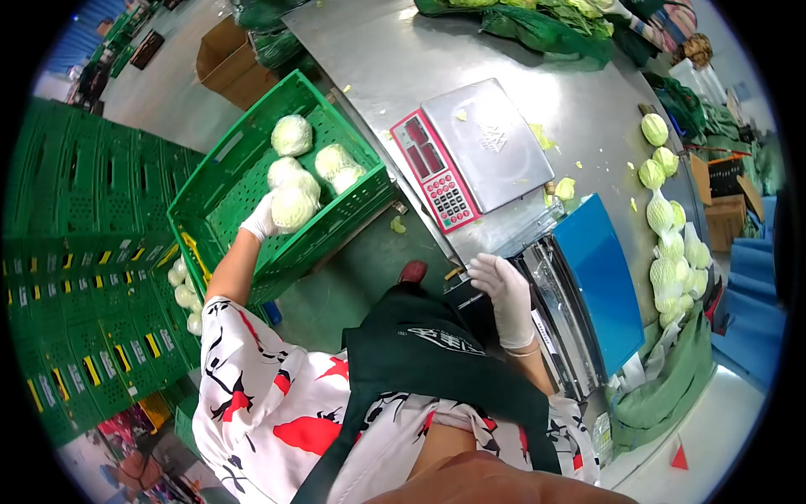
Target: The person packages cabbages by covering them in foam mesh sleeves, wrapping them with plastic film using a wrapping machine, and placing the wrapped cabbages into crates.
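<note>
My left hand (262,217), in a white glove, is closed round a netted cabbage (295,208) inside the green crate (277,259) at the left. Several more wrapped cabbages (291,135) lie in the crate near it. My right hand (506,301), gloved too, is held with its fingers stretched out and nothing in it, over the near side of the wrapping machine (564,311) with a blue top plate. Beyond that hand, the red and white scale (495,151) rests on the metal table (369,59) with its steel pan bare except for a leaf scrap.
Netted cabbages (659,214) line the table's right edge. Green net bags (537,32) with leaves lie at the far end. Stacked green crates (84,311) fill the left side. A cardboard box (231,63) stands on the floor behind the crate. Leaf scraps dot the table.
</note>
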{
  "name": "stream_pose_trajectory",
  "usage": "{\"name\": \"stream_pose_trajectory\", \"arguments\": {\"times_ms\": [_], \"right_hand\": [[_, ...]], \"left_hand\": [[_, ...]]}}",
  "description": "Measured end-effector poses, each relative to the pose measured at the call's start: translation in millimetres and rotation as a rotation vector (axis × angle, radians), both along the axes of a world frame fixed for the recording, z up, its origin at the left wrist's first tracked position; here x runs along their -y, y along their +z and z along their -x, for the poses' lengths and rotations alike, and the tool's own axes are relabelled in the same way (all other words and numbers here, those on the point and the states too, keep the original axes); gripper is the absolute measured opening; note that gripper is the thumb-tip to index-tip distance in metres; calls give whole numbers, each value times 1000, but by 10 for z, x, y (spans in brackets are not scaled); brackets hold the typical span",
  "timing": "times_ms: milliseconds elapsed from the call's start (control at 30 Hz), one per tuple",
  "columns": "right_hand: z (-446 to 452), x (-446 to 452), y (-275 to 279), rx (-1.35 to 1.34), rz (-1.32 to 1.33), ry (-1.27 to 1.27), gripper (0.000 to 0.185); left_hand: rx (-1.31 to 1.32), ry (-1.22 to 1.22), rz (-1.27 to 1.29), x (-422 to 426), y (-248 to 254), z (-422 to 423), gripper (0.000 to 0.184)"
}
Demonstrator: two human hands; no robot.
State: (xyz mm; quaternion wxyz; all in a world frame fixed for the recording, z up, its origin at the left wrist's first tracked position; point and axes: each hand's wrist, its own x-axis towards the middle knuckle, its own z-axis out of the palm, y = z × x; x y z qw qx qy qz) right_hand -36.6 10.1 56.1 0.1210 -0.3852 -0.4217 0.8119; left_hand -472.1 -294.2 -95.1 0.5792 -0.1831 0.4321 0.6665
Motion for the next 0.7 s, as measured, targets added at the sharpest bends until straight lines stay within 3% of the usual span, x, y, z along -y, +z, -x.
{"name": "stream_pose_trajectory", "arguments": {"times_ms": [133,200,267,367,433,467,500,533,567,600,700], "right_hand": [[-161,26,-113,15,37,-171,37],[-217,20,-113,16,25,-256,36],[-302,-25,-160,6,30,-296,35],[-385,-62,-125,-15,7,-315,32],[-447,-71,-89,-24,-46,-331,31],[-498,-90,-123,-54,-25,-333,29],[-534,-105,-130,-39,-13,-319,28],[-611,-71,-152,-41,-7,-327,28],[-675,-96,-159,-37,-6,-317,29],[-734,-114,-134,-17,22,-324,30],[-986,-152,-199,40,-51,-341,31]], "left_hand": [[-176,51,91,-93,-967,198,53],[-493,127,269,-195,-1464,219,57],[-890,186,489,-372,-1588,159,61],[-622,32,110,-239,-1965,533,62],[-910,-213,270,-111,-2045,826,64],[-851,-207,350,-204,-1763,686,66],[-963,-258,434,-236,-1742,772,63],[-737,-190,247,-390,-1505,665,59],[-697,-163,241,-623,-1082,401,57],[-477,-212,172,-599,-977,483,58],[-312,-360,166,-345,-1037,615,61]]}}
